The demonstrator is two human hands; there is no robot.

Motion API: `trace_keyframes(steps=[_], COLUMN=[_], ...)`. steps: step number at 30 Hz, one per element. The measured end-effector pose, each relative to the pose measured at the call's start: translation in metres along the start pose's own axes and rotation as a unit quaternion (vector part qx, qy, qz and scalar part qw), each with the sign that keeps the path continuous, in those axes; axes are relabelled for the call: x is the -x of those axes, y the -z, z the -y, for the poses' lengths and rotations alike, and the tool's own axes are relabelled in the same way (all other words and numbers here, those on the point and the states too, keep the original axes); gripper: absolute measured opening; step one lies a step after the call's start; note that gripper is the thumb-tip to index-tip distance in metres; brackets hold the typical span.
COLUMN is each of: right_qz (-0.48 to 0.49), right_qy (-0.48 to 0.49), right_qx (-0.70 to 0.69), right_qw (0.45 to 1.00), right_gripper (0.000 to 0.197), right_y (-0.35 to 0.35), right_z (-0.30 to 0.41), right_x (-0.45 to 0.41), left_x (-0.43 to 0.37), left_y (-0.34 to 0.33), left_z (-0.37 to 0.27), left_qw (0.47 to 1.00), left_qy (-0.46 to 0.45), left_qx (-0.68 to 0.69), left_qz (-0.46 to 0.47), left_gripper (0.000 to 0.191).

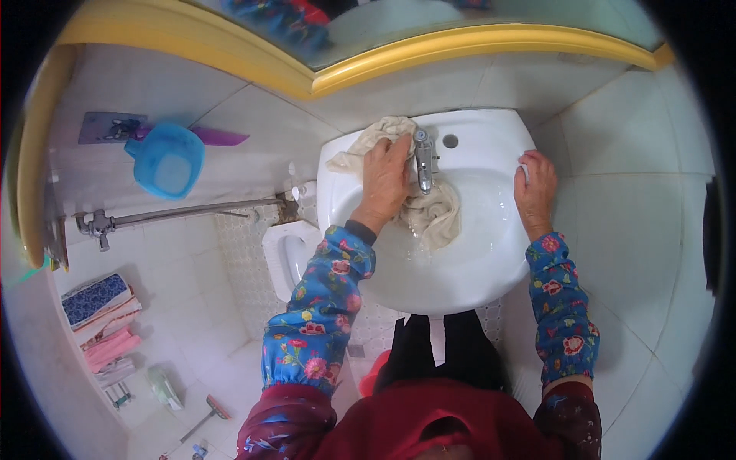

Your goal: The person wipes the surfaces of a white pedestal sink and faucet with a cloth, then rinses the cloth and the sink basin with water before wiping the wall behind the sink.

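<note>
My left hand (386,179) has its fingers on a damp cream cloth (359,150) bunched on the back left ledge of a white ceramic washbasin (480,122). Just right of those fingers stands the chrome tap (424,158). Cream fabric (440,215) also lies in the bowl below the spout, wet, with what looks like water around it; whether it is part of the same cloth is hidden behind my hand. My right hand (535,187) grips the basin's right rim, thumb inside and fingers bent over the edge.
A yellow-framed mirror (402,66) spans the wall above the basin. At left hang a blue plastic dipper (169,161) and a metal pipe (190,213). A squat toilet (290,253) lies left of the basin. Towels (109,333) and a squeegee (210,414) are farther left.
</note>
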State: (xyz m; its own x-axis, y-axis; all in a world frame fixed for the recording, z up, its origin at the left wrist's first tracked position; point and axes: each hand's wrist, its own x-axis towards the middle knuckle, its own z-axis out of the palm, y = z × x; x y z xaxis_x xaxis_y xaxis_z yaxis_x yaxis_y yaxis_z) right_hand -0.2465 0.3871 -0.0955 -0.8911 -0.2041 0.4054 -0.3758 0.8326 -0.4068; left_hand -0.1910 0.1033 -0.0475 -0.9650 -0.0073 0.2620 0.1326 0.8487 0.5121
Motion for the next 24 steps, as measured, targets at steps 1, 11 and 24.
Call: trace_keyframes(steps=[1,11,24], right_qz=[0.004,0.013,-0.006], right_qy=[0.007,-0.025,-0.004], right_qx=[-0.003,-0.033,-0.028], right_qw=[1.000,0.999,1.000], right_gripper=[0.018,0.018,0.018], right_y=[-0.001,0.003,0.002], right_z=[-0.002,0.002,-0.004], right_x=[0.000,-0.001,-0.002], left_x=[0.005,0.006,0.019], left_y=[0.000,0.002,-0.004], left_z=[0.001,-0.001,0.004], left_qw=[0.999,0.994,1.000], left_qy=[0.001,-0.017,-0.018], left_qx=[-0.027,-0.084,-0.014], left_qz=[0.025,0.074,-0.016], left_gripper=[0.046,0.053,0.040])
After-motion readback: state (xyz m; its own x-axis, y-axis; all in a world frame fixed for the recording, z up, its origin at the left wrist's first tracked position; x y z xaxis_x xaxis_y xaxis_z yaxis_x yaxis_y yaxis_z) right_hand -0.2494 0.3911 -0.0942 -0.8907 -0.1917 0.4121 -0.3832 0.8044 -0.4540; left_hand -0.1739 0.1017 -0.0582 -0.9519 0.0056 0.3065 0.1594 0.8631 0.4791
